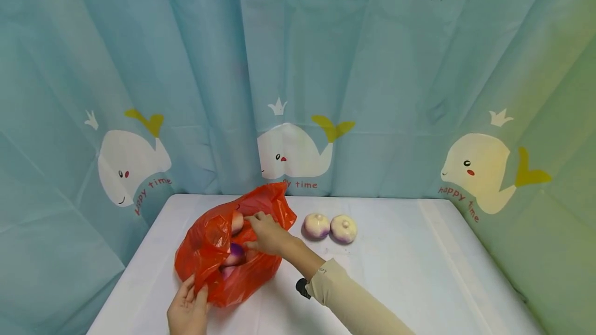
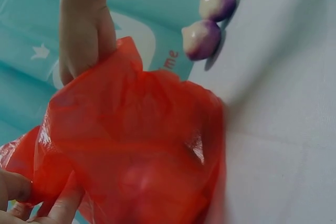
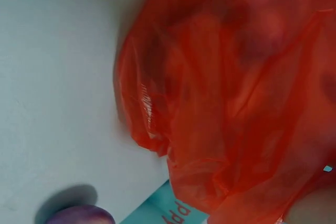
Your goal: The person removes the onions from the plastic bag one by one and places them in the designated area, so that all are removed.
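- Sleeve [image 1: 358, 299], pale, seen at lower edge; a black device [image 1: 302, 288] is worn at its wrist.
- Left hand [image 1: 188, 306]: bag's near edge pinched between thumb and fingers.
- Right hand [image 1: 269, 234]: placed at the bag's mouth; thumb and forefinger held apart; whether anything is gripped cannot be told.
- Bag [image 1: 253, 286]: red, thin, set on the left part of the white counter [image 1: 396, 273], mouth gaping. A purple-topped turnip [image 1: 235, 254] and a pinkish rounded piece [image 1: 237, 222] are seen inside.
- Two turnips [image 1: 343, 229]: left outside, right of the bag, side by side, white above, purple below.
- Curtain [image 1: 391, 92]: blue, whale-printed, hung behind.
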`<state>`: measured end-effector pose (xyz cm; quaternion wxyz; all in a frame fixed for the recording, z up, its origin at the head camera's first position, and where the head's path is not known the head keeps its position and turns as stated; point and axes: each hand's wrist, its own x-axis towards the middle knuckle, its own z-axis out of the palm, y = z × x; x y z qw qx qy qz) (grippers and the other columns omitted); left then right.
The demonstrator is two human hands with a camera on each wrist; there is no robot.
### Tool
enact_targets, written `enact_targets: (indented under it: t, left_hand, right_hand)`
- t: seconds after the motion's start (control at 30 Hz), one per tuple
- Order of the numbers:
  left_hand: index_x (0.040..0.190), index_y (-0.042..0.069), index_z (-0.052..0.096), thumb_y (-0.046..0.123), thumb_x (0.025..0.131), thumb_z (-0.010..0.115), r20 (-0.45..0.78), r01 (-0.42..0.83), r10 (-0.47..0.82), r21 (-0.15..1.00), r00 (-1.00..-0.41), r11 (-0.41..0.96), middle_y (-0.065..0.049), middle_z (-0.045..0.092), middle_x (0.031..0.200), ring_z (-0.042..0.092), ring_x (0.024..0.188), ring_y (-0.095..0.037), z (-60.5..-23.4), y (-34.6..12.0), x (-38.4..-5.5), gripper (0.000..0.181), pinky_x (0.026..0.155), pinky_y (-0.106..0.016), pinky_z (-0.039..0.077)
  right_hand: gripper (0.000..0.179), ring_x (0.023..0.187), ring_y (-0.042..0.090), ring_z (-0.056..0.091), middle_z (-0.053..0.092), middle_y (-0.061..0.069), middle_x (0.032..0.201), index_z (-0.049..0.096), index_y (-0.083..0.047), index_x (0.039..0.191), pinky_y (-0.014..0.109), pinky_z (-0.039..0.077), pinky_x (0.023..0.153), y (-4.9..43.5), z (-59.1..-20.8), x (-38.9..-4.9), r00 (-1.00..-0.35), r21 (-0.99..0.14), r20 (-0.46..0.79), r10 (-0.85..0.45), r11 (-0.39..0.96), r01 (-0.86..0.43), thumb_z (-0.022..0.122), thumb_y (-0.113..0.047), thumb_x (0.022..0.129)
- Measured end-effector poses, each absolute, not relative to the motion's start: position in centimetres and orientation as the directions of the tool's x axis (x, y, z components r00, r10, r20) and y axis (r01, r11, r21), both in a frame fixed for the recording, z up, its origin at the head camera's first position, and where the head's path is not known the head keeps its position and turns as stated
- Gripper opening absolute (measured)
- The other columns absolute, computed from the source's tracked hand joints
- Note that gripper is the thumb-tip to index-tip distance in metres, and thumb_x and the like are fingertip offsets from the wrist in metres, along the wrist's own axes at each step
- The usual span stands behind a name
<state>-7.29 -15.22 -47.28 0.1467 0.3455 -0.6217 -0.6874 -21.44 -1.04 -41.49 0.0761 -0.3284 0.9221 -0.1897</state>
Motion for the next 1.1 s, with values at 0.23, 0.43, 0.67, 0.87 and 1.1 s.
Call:
enact_targets:
  t: [0.23, 0.43, 0.67, 0.87, 1.1]
  left_hand:
    - [0.136, -0.004, 0.043, 0.003, 0.094, 0.053, -0.250, -0.184, -0.627, 0.968, -0.737, -0.170, -0.030, 0.050, 0.127, 0.052, 0.111, -0.037, -47.3, -15.1, -7.5, 0.043, 0.080, -0.044, 0.045]
    - [0.136, -0.008, 0.040, 0.000, 0.095, 0.050, -0.273, -0.217, -0.610, 0.962, -0.744, -0.165, -0.033, 0.043, 0.131, 0.048, 0.113, -0.038, -46.8, -14.9, -7.4, 0.044, 0.082, -0.047, 0.041]
    - [0.135, -0.009, 0.041, -0.002, 0.093, 0.050, -0.273, -0.214, -0.619, 0.962, -0.736, -0.170, -0.035, 0.043, 0.131, 0.060, 0.092, -0.015, -46.4, -14.6, -7.4, 0.044, 0.081, -0.045, 0.042]
    - [0.135, -0.008, 0.041, -0.002, 0.093, 0.050, -0.261, -0.198, -0.616, 0.965, -0.743, -0.171, -0.035, 0.043, 0.131, 0.054, 0.077, 0.005, -46.5, -14.5, -7.5, 0.044, 0.079, -0.042, 0.043]
    - [0.135, -0.009, 0.041, -0.001, 0.093, 0.051, -0.284, -0.232, -0.620, 0.959, -0.731, -0.166, -0.036, 0.043, 0.130, 0.056, 0.102, -0.032, -46.7, -14.4, -7.5, 0.044, 0.078, -0.046, 0.044]
  right_hand:
    - [0.066, 0.120, 0.027, 0.042, 0.046, 0.010, 0.130, 0.046, -0.009, 0.138, 0.044, 0.040, 0.099, -1.0, -42.2, -21.5, -0.790, -0.365, -0.041, -0.612, 0.745, -0.558, 0.072, -0.032, 0.083]
    - [0.065, 0.115, 0.025, 0.043, 0.047, 0.009, 0.126, 0.047, -0.010, 0.137, 0.037, 0.042, 0.097, -0.7, -43.0, -21.5, -0.788, -0.338, -0.028, -0.615, 0.747, -0.572, 0.073, -0.034, 0.082]
    - [0.062, 0.112, 0.024, 0.045, 0.049, 0.010, 0.124, 0.050, -0.008, 0.134, 0.033, 0.042, 0.096, -0.3, -43.7, -21.3, -0.784, -0.300, -0.008, -0.621, 0.749, -0.591, 0.072, -0.035, 0.083]
    - [0.058, 0.107, 0.023, 0.048, 0.053, 0.009, 0.120, 0.053, -0.008, 0.131, 0.029, 0.043, 0.093, 0.0, -44.2, -21.3, -0.766, -0.236, 0.036, -0.642, 0.739, -0.631, 0.072, -0.034, 0.083]
    - [0.058, 0.105, 0.022, 0.050, 0.054, 0.009, 0.118, 0.054, -0.007, 0.130, 0.028, 0.044, 0.093, 0.1, -45.0, -21.2, -0.745, -0.226, 0.068, -0.664, 0.717, -0.660, 0.072, -0.034, 0.083]
